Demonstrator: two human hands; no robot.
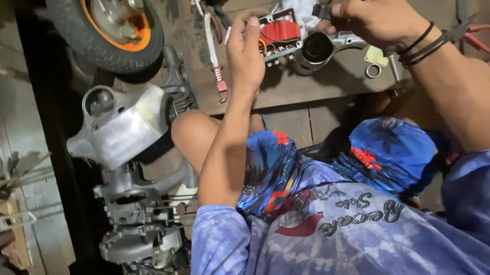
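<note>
Both hands work above a low wooden board (314, 87), on a red and black electrical part (279, 33) fixed to a grey metal casing (302, 5). The left hand (244, 52) pinches the part's left edge between thumb and fingertips, beside short coloured wires. The right hand (370, 7), with black bands on its wrist, pinches a small black piece (321, 10) at the part's upper right corner, fingers curled together. Just below the part, the casing has a round black cup-like opening (317, 50); what is inside it cannot be seen. A small metal ring (373, 71) lies on the board. Red-handled pliers (481, 37) lie further right. A wheel with an orange rim (110, 23) and an engine (132, 190) lie at left.
</note>
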